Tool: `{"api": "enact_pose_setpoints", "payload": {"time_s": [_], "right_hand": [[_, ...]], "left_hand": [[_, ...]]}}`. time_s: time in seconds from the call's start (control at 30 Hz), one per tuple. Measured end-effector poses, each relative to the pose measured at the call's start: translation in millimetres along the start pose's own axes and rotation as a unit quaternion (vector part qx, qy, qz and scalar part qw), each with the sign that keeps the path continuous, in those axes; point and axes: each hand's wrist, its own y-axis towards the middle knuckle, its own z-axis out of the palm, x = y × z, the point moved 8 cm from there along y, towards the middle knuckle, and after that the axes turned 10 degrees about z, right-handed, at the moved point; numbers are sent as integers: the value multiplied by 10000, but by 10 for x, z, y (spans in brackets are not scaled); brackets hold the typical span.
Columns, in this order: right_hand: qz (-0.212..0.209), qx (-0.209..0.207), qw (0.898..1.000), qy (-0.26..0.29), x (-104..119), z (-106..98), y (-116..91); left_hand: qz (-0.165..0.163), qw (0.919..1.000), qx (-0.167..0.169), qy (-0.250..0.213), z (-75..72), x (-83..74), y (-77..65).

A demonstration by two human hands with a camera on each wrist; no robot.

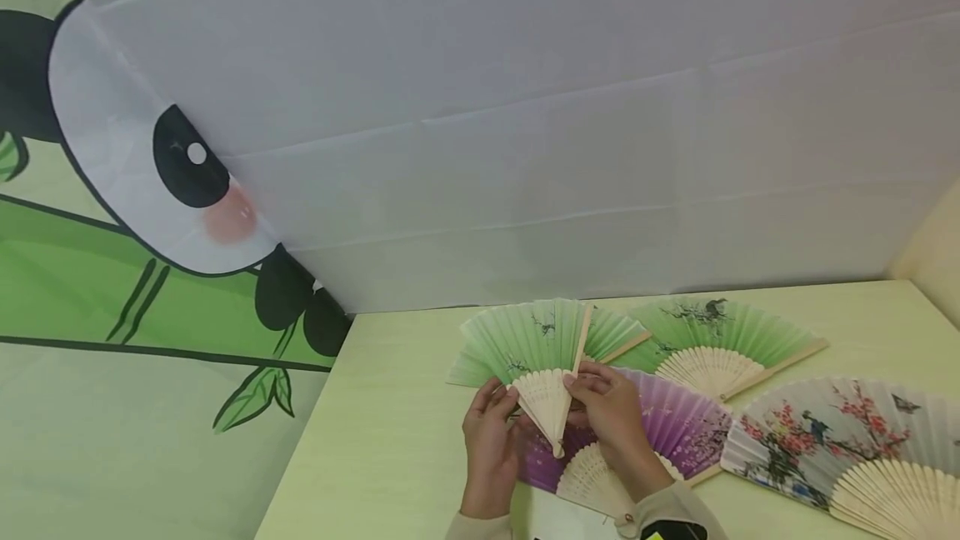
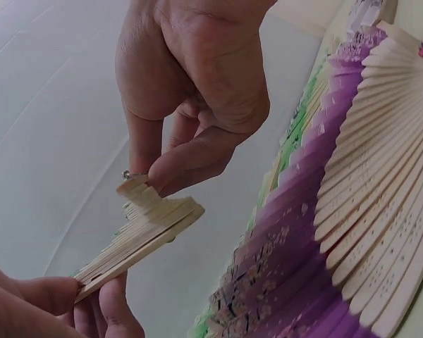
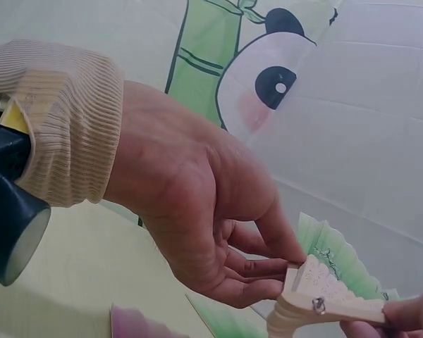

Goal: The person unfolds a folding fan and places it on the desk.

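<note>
Both hands hold a green folding fan [image 1: 551, 340], spread partway, its pale ribs narrowing to a pivot at the bottom. My left hand [image 1: 487, 448] pinches the ribs on the left side. On the right, the thumb and fingers of my right hand [image 1: 617, 419] grip the outer guard stick. From the left wrist view, the fan's ribs [image 2: 151, 229] appear nearly edge-on, with fingers at both ends. Below the held fan lies an open purple fan [image 1: 675, 419], partly covered by my right hand and forearm. In the right wrist view the green leaf [image 3: 331, 253] shows beyond the fingers.
Another open green fan [image 1: 611, 333] lies behind the held one. Right of it is a green fan with a bird design [image 1: 712, 332]. A white floral fan [image 1: 840, 432] spreads at the right of the pale table [image 1: 375, 440]. A white cloth [image 1: 525, 148] hangs behind.
</note>
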Motion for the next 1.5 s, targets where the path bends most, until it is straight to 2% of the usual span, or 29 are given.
{"api": "enact_pose_setpoints", "payload": {"time_s": [0.23, 0.63, 1.27, 1.5], "right_hand": [[-44, -167, 9997, 185, 38, -147, -16], [-18, -521, 9970, 572, 51, -410, -103], [-93, -1066, 9866, 1230, 62, -715, -311], [-88, -1110, 9818, 1539, -25, -807, -288]], "left_hand": [[70, 9999, 52, -112, 83, 39, -32], [-119, 9979, 84, -637, 197, 169, -124], [-277, 9935, -329, -1051, 292, 320, -294], [-294, 9925, -418, -1108, 314, 331, -344]]}}
